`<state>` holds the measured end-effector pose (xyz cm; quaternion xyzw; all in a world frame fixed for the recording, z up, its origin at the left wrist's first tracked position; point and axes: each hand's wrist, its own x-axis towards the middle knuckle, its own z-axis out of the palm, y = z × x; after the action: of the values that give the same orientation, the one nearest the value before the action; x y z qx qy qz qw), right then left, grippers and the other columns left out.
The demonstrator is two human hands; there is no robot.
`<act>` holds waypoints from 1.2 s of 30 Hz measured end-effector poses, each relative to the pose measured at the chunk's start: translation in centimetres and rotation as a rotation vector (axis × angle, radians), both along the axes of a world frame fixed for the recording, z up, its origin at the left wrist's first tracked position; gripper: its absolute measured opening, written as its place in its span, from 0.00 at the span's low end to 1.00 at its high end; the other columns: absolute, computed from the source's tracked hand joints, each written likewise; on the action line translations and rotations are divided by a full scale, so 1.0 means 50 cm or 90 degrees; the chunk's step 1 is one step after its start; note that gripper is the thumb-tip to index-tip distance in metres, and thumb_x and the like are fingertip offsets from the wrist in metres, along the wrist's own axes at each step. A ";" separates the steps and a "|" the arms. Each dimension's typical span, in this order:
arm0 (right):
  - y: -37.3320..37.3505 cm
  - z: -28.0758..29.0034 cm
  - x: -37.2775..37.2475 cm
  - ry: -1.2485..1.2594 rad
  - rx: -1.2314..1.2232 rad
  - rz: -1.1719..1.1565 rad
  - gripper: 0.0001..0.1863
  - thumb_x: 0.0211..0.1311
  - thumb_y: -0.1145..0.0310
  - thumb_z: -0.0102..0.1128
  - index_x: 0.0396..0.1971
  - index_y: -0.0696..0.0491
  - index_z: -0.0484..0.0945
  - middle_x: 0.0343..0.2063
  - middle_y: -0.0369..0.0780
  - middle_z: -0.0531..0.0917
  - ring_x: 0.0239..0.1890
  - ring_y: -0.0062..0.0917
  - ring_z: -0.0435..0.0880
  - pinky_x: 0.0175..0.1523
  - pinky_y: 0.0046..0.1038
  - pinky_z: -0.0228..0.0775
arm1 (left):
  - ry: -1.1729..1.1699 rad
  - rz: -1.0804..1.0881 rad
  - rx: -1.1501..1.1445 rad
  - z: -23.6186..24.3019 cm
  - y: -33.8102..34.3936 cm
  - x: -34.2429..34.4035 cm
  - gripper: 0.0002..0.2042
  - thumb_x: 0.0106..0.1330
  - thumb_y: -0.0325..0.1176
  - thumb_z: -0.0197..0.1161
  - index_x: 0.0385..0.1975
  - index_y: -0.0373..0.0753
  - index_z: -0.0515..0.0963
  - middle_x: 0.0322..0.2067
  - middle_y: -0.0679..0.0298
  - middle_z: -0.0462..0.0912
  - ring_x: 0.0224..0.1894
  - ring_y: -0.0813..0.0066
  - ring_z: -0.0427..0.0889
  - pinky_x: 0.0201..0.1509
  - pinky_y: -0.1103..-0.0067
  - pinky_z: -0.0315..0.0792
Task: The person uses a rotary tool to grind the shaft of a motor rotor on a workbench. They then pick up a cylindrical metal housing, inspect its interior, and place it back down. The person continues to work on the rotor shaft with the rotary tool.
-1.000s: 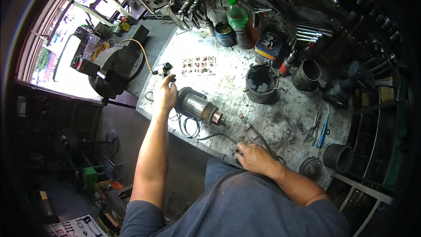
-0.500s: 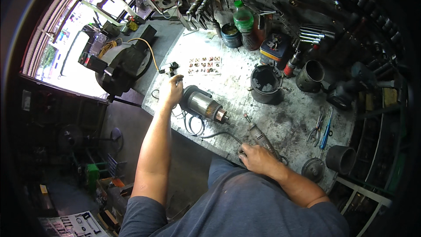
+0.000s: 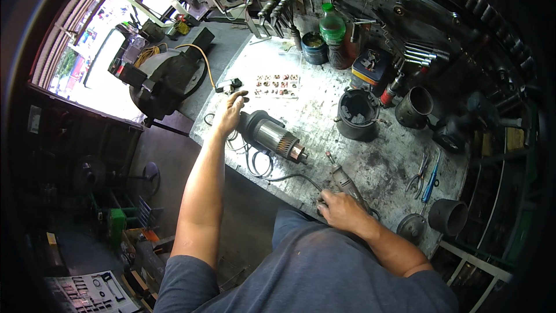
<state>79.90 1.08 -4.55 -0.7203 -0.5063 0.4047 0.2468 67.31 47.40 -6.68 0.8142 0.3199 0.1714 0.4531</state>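
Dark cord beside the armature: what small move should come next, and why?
Perhaps the right hand should ease the dark cord slightly away from the armature: the cord loops close beside it, near the edge of the workbench, and runs toward that hand.

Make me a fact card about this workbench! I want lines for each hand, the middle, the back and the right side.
Left hand: nearest the metal rotor; can't tell if touching
Right hand: beside a grey handheld tool and black cord; grip hidden
Past left hand: rows of small parts
Middle: dark round container, grey stuff inside
Back: green-capped bottle, blue tin
Right side: pliers, blue-handled screwdriver, dark hollow cylinder
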 end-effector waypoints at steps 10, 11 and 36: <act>0.005 0.003 -0.012 -0.037 0.044 0.030 0.15 0.80 0.65 0.69 0.51 0.61 0.77 0.33 0.59 0.90 0.39 0.56 0.94 0.46 0.51 0.89 | 0.202 0.077 0.216 -0.006 -0.008 0.013 0.18 0.80 0.42 0.68 0.63 0.41 0.89 0.48 0.49 0.96 0.52 0.56 0.94 0.62 0.63 0.84; 0.004 0.004 -0.012 -0.036 0.038 0.030 0.16 0.80 0.65 0.69 0.52 0.61 0.77 0.34 0.59 0.90 0.40 0.56 0.94 0.47 0.51 0.89 | 0.216 0.092 0.275 -0.007 -0.007 0.012 0.18 0.79 0.43 0.69 0.61 0.42 0.90 0.46 0.48 0.96 0.52 0.53 0.96 0.63 0.62 0.85; 0.287 -0.084 -0.025 0.139 0.359 -0.283 0.40 0.67 0.66 0.86 0.72 0.56 0.71 0.31 0.41 0.86 0.33 0.33 0.89 0.39 0.37 0.81 | 0.207 0.238 0.238 0.001 0.028 0.046 0.17 0.73 0.46 0.75 0.49 0.39 0.93 0.37 0.50 0.96 0.40 0.54 0.96 0.51 0.62 0.85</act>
<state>78.65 15.44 -8.74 -0.6688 -0.3999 0.2605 0.5701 69.61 48.80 -6.64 0.8273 0.4951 0.1752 0.1995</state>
